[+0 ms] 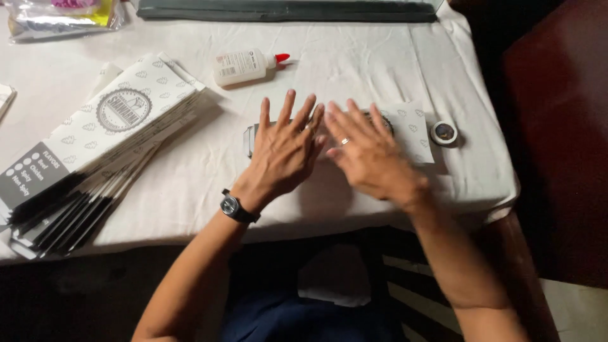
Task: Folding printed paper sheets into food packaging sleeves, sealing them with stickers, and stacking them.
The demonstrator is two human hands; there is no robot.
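Observation:
Both my hands lie flat, fingers spread, on a printed white paper bag (415, 130) on the table's white cloth. My left hand (284, 151), with a black wristwatch, covers the bag's left part. My right hand (370, 155), with a ring, covers its middle and looks slightly blurred. Most of the bag is hidden under the hands; only its right end and a dark left edge (248, 140) show. Neither hand grips anything.
A fanned stack of flat printed paper bags (95, 152) lies at the left. A white glue bottle with a red tip (244, 66) lies on its side behind the hands. A small round tin (444, 132) sits right of the bag. The table's edge (500, 190) drops off at right.

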